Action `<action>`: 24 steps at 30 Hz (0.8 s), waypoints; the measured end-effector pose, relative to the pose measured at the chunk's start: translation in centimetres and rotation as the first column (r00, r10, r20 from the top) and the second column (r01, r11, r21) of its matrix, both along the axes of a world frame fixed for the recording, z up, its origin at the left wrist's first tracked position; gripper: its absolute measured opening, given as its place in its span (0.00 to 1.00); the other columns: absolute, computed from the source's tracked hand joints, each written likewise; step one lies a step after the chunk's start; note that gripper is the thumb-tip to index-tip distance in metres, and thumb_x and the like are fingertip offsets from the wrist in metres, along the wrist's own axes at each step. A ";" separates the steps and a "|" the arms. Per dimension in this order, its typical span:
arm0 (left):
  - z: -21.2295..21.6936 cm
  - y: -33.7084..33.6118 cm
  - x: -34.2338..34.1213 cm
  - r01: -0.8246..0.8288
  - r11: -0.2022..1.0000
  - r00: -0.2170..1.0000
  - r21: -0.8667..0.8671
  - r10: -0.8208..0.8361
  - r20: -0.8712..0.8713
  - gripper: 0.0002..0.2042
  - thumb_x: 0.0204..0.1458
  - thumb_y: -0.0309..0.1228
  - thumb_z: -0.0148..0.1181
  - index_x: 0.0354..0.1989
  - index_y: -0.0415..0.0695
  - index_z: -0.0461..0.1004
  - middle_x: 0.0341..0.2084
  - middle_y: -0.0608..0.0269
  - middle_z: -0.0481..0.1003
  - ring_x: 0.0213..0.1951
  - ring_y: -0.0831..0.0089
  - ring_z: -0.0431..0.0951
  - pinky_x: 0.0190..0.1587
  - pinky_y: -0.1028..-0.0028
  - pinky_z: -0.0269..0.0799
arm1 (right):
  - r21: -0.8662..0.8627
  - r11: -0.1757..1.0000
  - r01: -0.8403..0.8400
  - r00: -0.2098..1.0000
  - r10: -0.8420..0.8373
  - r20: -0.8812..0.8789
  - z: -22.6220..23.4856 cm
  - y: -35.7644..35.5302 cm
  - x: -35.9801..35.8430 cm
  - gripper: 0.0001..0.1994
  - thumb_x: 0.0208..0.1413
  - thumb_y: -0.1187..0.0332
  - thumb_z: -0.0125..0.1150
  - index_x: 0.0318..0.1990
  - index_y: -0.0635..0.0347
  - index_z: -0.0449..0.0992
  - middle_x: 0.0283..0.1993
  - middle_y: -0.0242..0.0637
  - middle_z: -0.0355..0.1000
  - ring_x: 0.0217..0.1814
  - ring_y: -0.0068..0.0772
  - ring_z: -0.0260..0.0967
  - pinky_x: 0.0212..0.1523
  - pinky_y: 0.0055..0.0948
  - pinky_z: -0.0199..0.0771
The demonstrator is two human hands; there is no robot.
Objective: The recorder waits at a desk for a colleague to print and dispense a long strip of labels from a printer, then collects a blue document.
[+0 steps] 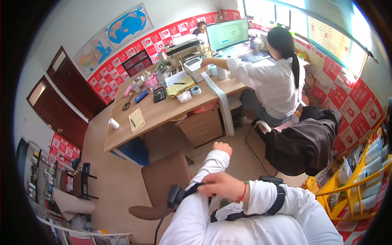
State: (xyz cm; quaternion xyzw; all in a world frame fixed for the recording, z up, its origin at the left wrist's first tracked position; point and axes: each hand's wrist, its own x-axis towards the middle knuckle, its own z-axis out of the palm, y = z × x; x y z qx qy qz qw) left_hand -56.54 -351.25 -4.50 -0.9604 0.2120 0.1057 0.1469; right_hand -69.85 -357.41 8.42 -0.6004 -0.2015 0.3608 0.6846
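My left hand (pixel 222 148) is held out ahead of me, curled into a fist with nothing showing in it. Around my left forearm runs a black strap (pixel 192 189), which carries a small black box (pixel 175 195) with a cable hanging down. My right hand (pixel 224 186), with a red string bracelet (pixel 243 192) at its wrist, reaches across and pinches this strap. The fingertips are partly hidden behind the hand. A second black strap (pixel 279 200) circles my right forearm.
A brown chair (pixel 165 175) stands close by on the left. Beyond is a wooden desk (pixel 155 118) with a label printer (pixel 194 65) and a long paper strip (pixel 223 102). A seated person (pixel 277 77) reaches toward the printer. A yellow rack (pixel 326 200) of rolls stands at right.
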 end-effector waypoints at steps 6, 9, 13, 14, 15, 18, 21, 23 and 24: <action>3.1 -3.0 0.6 -0.196 0.921 0.981 -0.338 0.186 -0.063 0.10 0.43 0.33 0.45 0.30 0.45 0.71 0.31 0.59 0.71 0.35 0.65 0.71 0.36 0.68 0.65 | -0.150 0.986 0.068 0.991 -0.083 -0.101 -1.9 -2.5 2.5 0.12 0.42 0.63 0.54 0.15 0.59 0.67 0.15 0.25 0.61 0.18 0.15 0.54 0.20 0.16 0.54; 1.5 -0.4 2.3 -0.165 0.635 0.961 -0.755 0.277 0.024 0.09 0.42 0.33 0.47 0.28 0.43 0.71 0.27 0.58 0.71 0.30 0.65 0.72 0.32 0.70 0.67 | -0.077 0.993 -0.091 0.993 0.084 -0.085 -2.3 -2.5 1.0 0.13 0.44 0.62 0.53 0.16 0.59 0.66 0.16 0.24 0.61 0.19 0.14 0.54 0.23 0.15 0.55; 4.3 -0.4 4.2 -0.506 -0.527 0.715 -0.683 0.186 -0.674 0.08 0.46 0.34 0.47 0.33 0.47 0.66 0.26 0.68 0.70 0.27 0.79 0.68 0.29 0.77 0.64 | 0.064 0.949 -0.309 0.948 0.313 -0.067 -4.1 -2.8 -0.8 0.11 0.47 0.62 0.51 0.25 0.61 0.67 0.20 0.24 0.60 0.23 0.15 0.53 0.28 0.15 0.55; 5.6 -1.1 4.2 -0.503 -0.530 0.713 -0.683 0.191 -0.674 0.08 0.46 0.34 0.47 0.33 0.47 0.66 0.26 0.68 0.70 0.27 0.79 0.68 0.29 0.77 0.64 | 0.167 0.932 -0.323 0.944 0.329 -0.013 -4.4 -2.7 -1.1 0.12 0.47 0.61 0.51 0.28 0.62 0.66 0.22 0.25 0.60 0.24 0.16 0.54 0.29 0.15 0.56; 7.0 -1.9 4.1 -0.536 -0.593 0.696 -0.601 0.092 -0.712 0.07 0.46 0.33 0.47 0.33 0.46 0.65 0.26 0.67 0.69 0.28 0.79 0.68 0.29 0.76 0.64 | 0.132 0.921 -0.366 0.918 0.334 0.214 -5.0 -2.5 -0.9 0.15 0.46 0.59 0.51 0.34 0.64 0.64 0.23 0.28 0.60 0.25 0.19 0.55 0.30 0.17 0.57; 9.3 -2.7 4.2 -0.585 -0.682 0.687 -0.439 -0.129 -0.716 0.07 0.46 0.32 0.48 0.33 0.46 0.64 0.27 0.66 0.69 0.29 0.78 0.68 0.29 0.75 0.64 | -0.229 0.899 -0.374 0.838 0.433 0.333 -2.4 -3.2 -0.4 0.15 0.44 0.60 0.53 0.31 0.64 0.65 0.22 0.33 0.60 0.25 0.21 0.55 0.29 0.20 0.58; 10.1 -3.3 3.9 -0.564 -0.689 0.717 -0.455 -0.136 -0.684 0.08 0.46 0.32 0.47 0.34 0.46 0.64 0.27 0.66 0.69 0.28 0.78 0.67 0.30 0.75 0.64 | -0.300 0.953 -0.051 0.794 0.221 0.566 -3.9 -3.1 -0.4 0.13 0.42 0.62 0.54 0.28 0.64 0.67 0.19 0.36 0.59 0.22 0.23 0.54 0.24 0.22 0.57; 8.4 -2.9 4.4 -0.513 -0.606 0.769 -0.608 -0.009 -0.640 0.07 0.46 0.32 0.47 0.33 0.46 0.66 0.27 0.65 0.69 0.29 0.75 0.69 0.30 0.73 0.64 | -0.324 0.945 -0.049 0.801 0.231 0.553 -3.1 -3.1 -0.2 0.12 0.41 0.63 0.54 0.27 0.64 0.67 0.18 0.36 0.59 0.21 0.22 0.54 0.23 0.22 0.56; 6.8 -2.4 4.5 -0.507 -0.609 0.770 -0.610 -0.002 -0.638 0.07 0.46 0.32 0.47 0.33 0.46 0.66 0.27 0.65 0.69 0.29 0.75 0.69 0.30 0.73 0.64 | -0.350 0.936 -0.037 0.809 0.234 0.540 -2.4 -3.2 -0.1 0.11 0.40 0.65 0.54 0.25 0.64 0.67 0.17 0.36 0.59 0.20 0.22 0.54 0.21 0.23 0.55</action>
